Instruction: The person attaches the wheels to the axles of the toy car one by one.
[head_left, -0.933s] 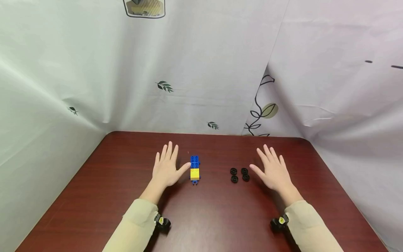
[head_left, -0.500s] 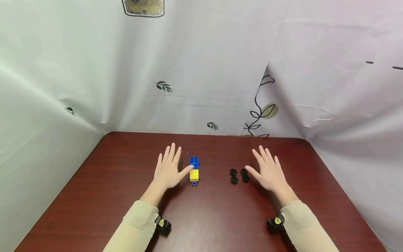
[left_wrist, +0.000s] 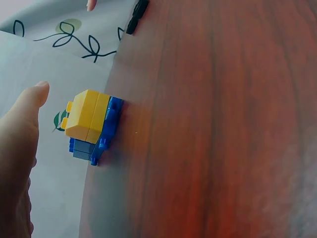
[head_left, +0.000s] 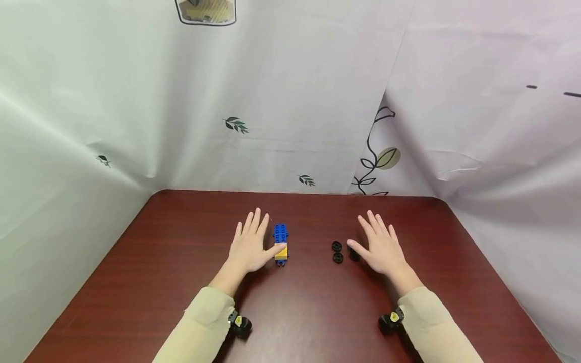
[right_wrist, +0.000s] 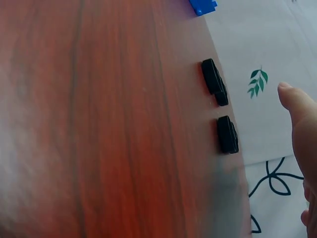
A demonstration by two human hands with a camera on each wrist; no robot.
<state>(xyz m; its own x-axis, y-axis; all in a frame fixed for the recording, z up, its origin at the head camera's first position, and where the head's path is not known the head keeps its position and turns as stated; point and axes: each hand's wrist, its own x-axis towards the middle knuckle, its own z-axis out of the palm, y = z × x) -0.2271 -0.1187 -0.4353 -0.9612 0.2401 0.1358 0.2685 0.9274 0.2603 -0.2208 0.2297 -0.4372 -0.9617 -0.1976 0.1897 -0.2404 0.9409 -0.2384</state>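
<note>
A toy car base of blue and yellow building bricks (head_left: 281,233) lies left of the table's middle; the left wrist view shows its yellow bricks (left_wrist: 88,116) stacked over blue ones. My left hand (head_left: 248,249) hovers beside it with fingers spread, and the thumb covers part of the yellow in the head view. To the right lie several small black wheels (head_left: 338,257). Over there my right hand (head_left: 384,252) is held with straight fingers, its thumb partly hiding the right-hand wheels. In the right wrist view the wheels (right_wrist: 228,135) are apart from the thumb. Neither hand holds anything.
The dark red wooden table (head_left: 308,317) has rounded far corners. A pale cloth (head_left: 290,101) with leaf prints hangs behind and along both sides. A small black camera is strapped to each wrist.
Both hands have moved inward: the left one rightward until its thumb overlaps the yellow bricks in view, the right one leftward over the wheels. The bricks and wheels have stayed put.
</note>
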